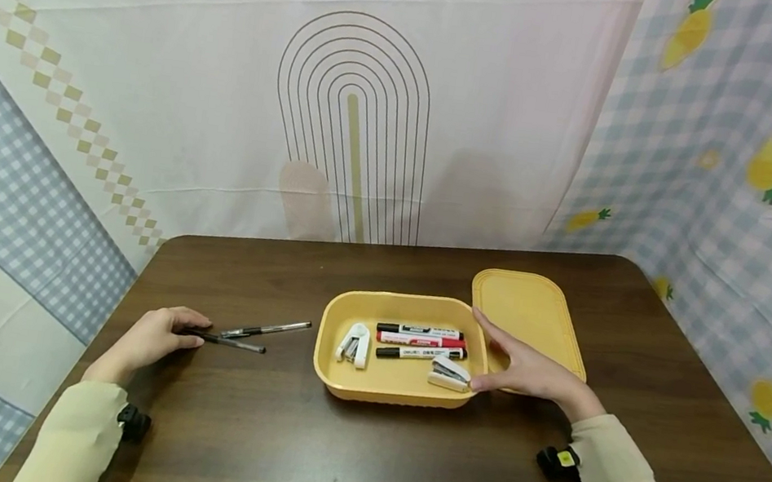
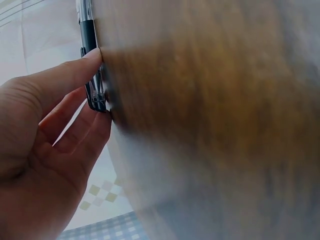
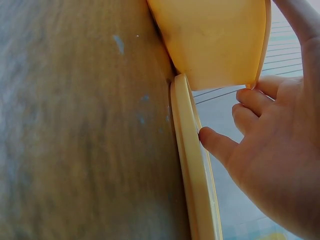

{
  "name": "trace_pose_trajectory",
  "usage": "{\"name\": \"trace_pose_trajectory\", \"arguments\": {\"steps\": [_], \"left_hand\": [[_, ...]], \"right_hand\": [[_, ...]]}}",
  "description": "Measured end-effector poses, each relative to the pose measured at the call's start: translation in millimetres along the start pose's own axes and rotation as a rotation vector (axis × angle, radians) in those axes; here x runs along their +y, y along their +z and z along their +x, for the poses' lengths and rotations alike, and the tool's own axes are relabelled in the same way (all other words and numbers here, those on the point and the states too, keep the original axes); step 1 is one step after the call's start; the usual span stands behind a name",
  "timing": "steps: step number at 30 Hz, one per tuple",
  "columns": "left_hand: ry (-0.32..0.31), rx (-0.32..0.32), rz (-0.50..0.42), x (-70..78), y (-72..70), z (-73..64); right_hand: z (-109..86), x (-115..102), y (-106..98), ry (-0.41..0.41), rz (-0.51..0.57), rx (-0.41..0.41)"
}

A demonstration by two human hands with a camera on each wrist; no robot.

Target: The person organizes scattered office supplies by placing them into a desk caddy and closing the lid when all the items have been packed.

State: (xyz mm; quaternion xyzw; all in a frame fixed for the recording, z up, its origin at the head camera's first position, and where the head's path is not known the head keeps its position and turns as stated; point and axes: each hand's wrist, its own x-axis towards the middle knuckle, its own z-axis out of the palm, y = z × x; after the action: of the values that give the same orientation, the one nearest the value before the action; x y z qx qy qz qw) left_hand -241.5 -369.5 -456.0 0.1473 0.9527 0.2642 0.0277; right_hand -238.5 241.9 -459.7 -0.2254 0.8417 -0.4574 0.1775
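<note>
Two black-and-clear pens (image 1: 279, 327) lie crossed on the table at the left. My left hand (image 1: 152, 338) pinches their near ends between thumb and fingers; a black pen cap (image 2: 90, 37) shows by the thumb in the left wrist view. In the middle stands a yellow box (image 1: 379, 394). Inside it are a white stapler (image 1: 361, 348) at the left, another white stapler (image 1: 450, 374) at the right, and black and red markers (image 1: 420, 341) between. My right hand (image 1: 531, 370) spreads its fingers along the box's right rim, thumb toward me.
A yellow lid (image 1: 531, 315) lies flat on the table behind and right of the box, partly under my right hand. The dark wooden table (image 1: 326, 455) ends at the back against a patterned cloth (image 1: 215, 85).
</note>
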Motion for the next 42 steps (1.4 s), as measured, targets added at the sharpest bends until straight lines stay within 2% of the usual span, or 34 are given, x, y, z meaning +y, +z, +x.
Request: {"name": "trace_pose_trajectory", "arguments": {"steps": [30,42], "left_hand": [[-0.019,-0.005,-0.006,1.5,-0.1,0.9],[0.022,-0.009,0.016,4.3,1.2,-1.2]], "right_hand": [[0.8,0.2,-0.4,0.005,0.014,0.002],[0.0,-1.0,0.2,-0.001,0.000,0.001]]}}
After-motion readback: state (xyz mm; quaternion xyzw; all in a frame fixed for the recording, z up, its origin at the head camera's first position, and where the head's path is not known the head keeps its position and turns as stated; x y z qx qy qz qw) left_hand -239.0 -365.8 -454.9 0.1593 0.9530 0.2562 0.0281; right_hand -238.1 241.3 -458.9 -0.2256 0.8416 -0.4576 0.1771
